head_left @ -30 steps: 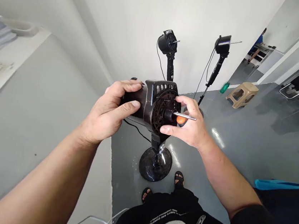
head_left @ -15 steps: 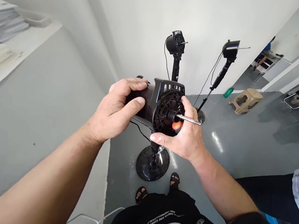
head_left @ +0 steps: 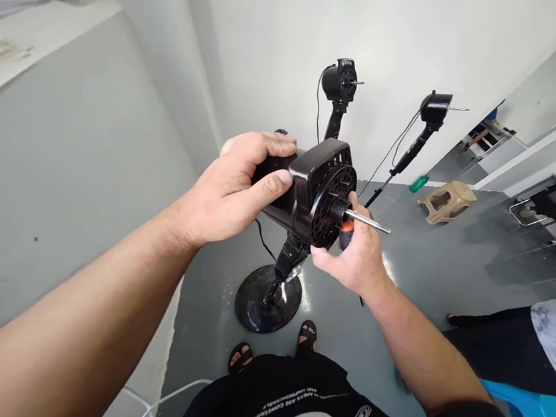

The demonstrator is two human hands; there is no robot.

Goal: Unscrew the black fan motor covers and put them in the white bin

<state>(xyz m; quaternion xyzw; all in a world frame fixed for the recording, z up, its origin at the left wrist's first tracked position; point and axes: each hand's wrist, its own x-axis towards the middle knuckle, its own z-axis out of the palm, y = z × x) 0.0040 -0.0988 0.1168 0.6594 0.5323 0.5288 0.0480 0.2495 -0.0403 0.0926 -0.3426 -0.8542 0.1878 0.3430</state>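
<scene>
A black fan motor housing (head_left: pixel 306 181) sits tilted on a pedestal stand with a round black base (head_left: pixel 267 301). Its slotted front faces right, and a silver motor shaft (head_left: pixel 369 220) sticks out through a threaded collar. My left hand (head_left: pixel 237 187) is wrapped over the rear of the housing, thumb and fingers pressed on it. At the front rim, my right hand (head_left: pixel 360 258) touches the housing with thumb and fingertips. In that same hand is a screwdriver (head_left: pixel 346 235) with an orange-and-black handle; most of it is hidden by the palm.
Two more black fan stands, a middle one (head_left: pixel 341 85) and a right one (head_left: pixel 434 109), stand by the wall. Beyond are a green bottle (head_left: pixel 418 183) and beige stool (head_left: pixel 447 202). A blue stool (head_left: pixel 525 414) and a person's clothing (head_left: pixel 503 348) are at right. A white counter (head_left: pixel 50 42) runs along the left.
The housing has turned slightly and now shows more of its top. Both hands have shifted a little right in view with it. The camera view has also moved.
</scene>
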